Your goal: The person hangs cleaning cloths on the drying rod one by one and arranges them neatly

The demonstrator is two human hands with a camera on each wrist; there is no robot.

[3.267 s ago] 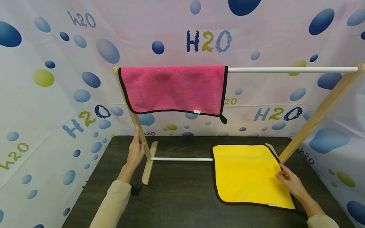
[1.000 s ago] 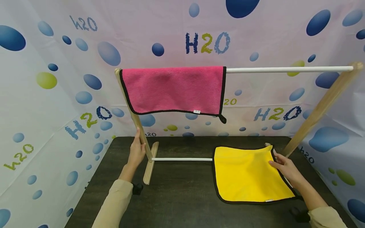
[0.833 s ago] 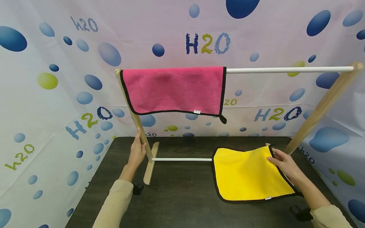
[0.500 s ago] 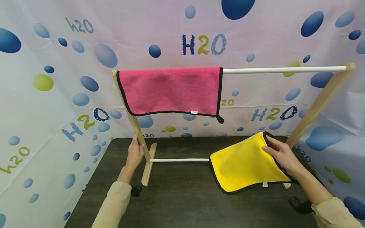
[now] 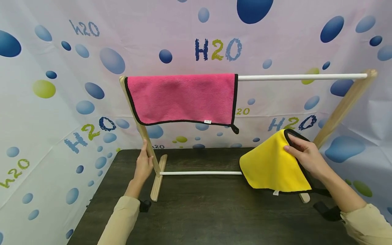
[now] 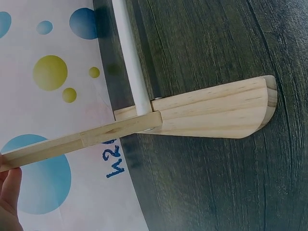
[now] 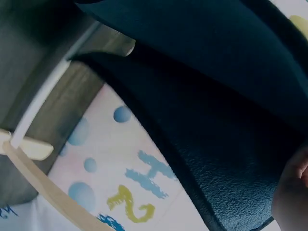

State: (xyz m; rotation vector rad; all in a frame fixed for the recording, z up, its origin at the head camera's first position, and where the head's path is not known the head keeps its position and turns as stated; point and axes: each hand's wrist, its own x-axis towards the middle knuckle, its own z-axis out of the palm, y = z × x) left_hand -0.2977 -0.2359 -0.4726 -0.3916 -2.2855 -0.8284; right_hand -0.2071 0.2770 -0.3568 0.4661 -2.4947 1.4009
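My left hand [image 5: 143, 165] grips the left wooden post [image 5: 141, 131] of a towel rack; the left wrist view shows thumb and fingers against the post [image 6: 82, 139]. With thumb and fingers, my right hand [image 5: 307, 157] pinches a black-edged yellow towel [image 5: 271, 166] near its upper corner. The towel hangs tilted above the table, in front of the rack's right end. Its dark underside [image 7: 207, 120] fills much of the right wrist view. A pink towel [image 5: 180, 98] drapes over the left half of the white top rail [image 5: 300, 77].
The right post [image 5: 343, 109] leans beyond my right hand. A lower white bar [image 5: 199, 173] joins the rack's feet, its right end behind the yellow towel. The dark wood table [image 5: 196, 207] spreads in front. A printed curtain [image 5: 260, 44] hangs behind.
The yellow towel lay flat on the table; my right hand has taken its right edge and raised it, so it now hangs folded. My left hand stays on the post.
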